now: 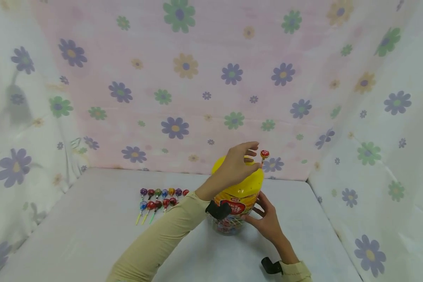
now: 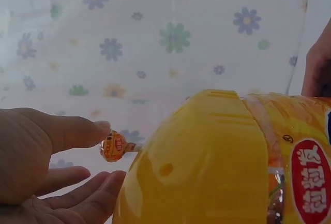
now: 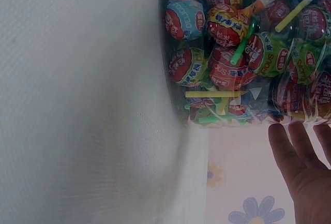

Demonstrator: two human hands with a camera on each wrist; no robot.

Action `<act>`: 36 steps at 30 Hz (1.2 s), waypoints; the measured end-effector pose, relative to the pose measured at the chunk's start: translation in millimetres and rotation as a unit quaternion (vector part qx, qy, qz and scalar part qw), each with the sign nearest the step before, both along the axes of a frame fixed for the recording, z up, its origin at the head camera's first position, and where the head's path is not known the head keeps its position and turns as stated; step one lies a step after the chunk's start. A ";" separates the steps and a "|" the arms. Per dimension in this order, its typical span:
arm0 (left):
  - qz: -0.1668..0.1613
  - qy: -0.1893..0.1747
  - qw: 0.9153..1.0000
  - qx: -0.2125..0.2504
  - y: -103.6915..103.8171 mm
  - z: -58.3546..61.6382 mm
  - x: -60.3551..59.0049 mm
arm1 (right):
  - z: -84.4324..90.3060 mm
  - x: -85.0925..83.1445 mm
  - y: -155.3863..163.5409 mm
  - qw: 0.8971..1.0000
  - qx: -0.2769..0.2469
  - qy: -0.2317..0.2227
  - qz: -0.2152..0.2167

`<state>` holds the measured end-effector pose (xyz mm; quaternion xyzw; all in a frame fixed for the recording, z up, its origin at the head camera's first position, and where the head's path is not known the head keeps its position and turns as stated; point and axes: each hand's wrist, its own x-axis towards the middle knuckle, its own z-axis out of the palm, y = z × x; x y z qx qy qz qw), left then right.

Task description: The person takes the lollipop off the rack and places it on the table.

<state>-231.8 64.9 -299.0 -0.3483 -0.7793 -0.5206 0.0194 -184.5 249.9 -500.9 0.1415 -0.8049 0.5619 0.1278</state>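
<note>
A large jar point(image 1: 237, 205) with a domed yellow lid point(image 2: 201, 157) stands on the table, filled with wrapped lollipops point(image 3: 227, 25). One lollipop point(image 1: 264, 154) in red and orange wrapping sticks out at the lid's top, its stick pointing toward the lid. My left hand point(image 1: 237, 164) is over the lid, thumb and fingers spread around this lollipop's head. In the left wrist view the thumb tip meets or nearly meets the wrapper, while the other fingers stay apart from it. My right hand point(image 1: 268, 223) holds the jar's right side, thumb in front and fingertips against the clear plastic.
Left of the jar, several lollipops point(image 1: 150, 205) lie in two rows on the white table point(image 1: 91, 219), partly behind my left sleeve point(image 1: 162, 235). Flower-patterned cloth point(image 1: 197, 98) hangs at the back and both sides. Each wrist carries a black mount point(image 1: 271, 266).
</note>
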 end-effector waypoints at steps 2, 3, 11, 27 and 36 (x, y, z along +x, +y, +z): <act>0.004 -0.001 1.000 -0.030 5.9 0.9 -4.1 | 0.7 0.1 -0.1 1.000 0.001 0.001 -0.001; 0.005 -0.002 0.999 -0.043 8.4 1.0 -5.9 | 0.8 0.1 -0.3 1.000 0.001 0.003 -0.001; -0.018 0.021 0.999 -0.035 22.7 -1.1 -15.1 | -0.7 -0.2 -0.3 1.000 0.001 0.012 -0.003; -0.007 0.048 0.989 0.142 12.5 -1.6 -4.7 | -1.8 0.2 -0.8 1.000 -0.004 0.009 -0.005; 0.022 0.030 0.989 0.144 -39.6 -33.8 16.8 | -1.2 1.1 -2.0 1.000 0.000 -0.007 -0.008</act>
